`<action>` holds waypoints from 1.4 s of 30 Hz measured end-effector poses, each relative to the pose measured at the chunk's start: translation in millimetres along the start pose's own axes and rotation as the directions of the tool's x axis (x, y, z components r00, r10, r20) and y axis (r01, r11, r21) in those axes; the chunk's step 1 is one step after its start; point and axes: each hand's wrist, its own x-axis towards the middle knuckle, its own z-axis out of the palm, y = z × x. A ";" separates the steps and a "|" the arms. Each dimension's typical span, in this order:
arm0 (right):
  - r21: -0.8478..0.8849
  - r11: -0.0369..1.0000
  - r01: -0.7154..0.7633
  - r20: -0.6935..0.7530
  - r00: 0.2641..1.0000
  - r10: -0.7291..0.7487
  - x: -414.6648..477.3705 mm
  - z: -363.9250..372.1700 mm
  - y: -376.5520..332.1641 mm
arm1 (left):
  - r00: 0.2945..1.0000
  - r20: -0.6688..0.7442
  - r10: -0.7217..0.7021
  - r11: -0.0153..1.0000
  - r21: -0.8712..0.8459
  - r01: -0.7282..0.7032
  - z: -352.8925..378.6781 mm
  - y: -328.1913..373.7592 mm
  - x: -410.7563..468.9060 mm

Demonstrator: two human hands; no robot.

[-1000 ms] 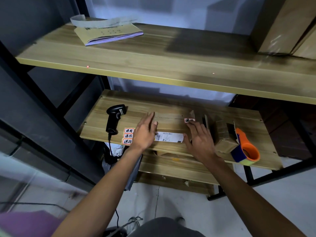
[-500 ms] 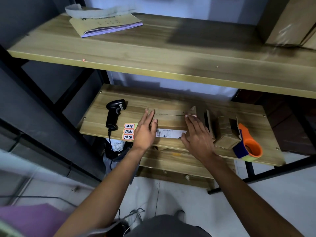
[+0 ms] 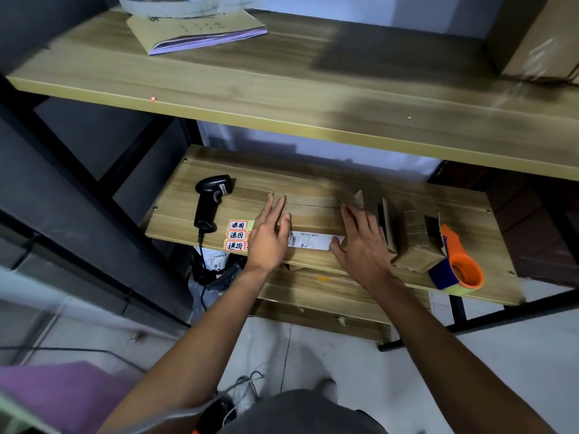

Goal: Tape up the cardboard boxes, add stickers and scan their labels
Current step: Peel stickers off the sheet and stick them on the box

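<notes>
While both hands lie on it, the long flat cardboard box [image 3: 313, 211] sits on the middle shelf [image 3: 250, 173], near its front edge, with one white printed label [image 3: 313, 239] along the side facing us. We see the left hand [image 3: 269, 236] flat on the box's left end, fingers straight and slightly spread, gripping nothing. The right hand [image 3: 360, 245] rests on the right end in the same way, fingers extended and thumb close to the label's end; neither hand curls round the box.

Left of the box we count three orange-bordered stickers [image 3: 237, 235] in one column, touching the shelf's front edge; slivers of more show beside the left hand, too hidden to count. One black handheld scanner [image 3: 210, 202] lies beyond them, its cable hanging over the edge.

Right of the box we make out one thin cardboard piece [image 3: 386, 223] standing on edge, then one small cardboard box [image 3: 415, 245], tilted, and one tape dispenser [image 3: 460, 267] with an orange roll at the shelf's front.

On the upper shelf [image 3: 282, 89] we count one booklet [image 3: 194, 29] at the left, one large carton [image 3: 539, 32] at the right, and one red light dot [image 3: 153, 99] on the front edge.
</notes>
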 end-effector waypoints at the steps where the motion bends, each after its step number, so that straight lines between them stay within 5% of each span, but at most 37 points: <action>1: 0.009 1.000 -0.011 -0.005 1.000 0.011 1.0 1.2 -1.6 | 1.000 -0.003 0.003 1.000 -0.005 -0.003 0.4 -0.3 0.1; 20: -0.019 1.000 -0.016 -0.009 1.000 0.016 -7.7 10.4 -1.9 | 1.000 0.012 0.000 1.000 -0.024 0.000 -0.8 1.8 -1.9; 42: 0.149 0.988 -0.034 0.015 0.999 0.032 -19.7 5.7 5.0 | 0.999 0.045 0.001 1.000 -0.002 -0.001 -8.1 9.1 -7.0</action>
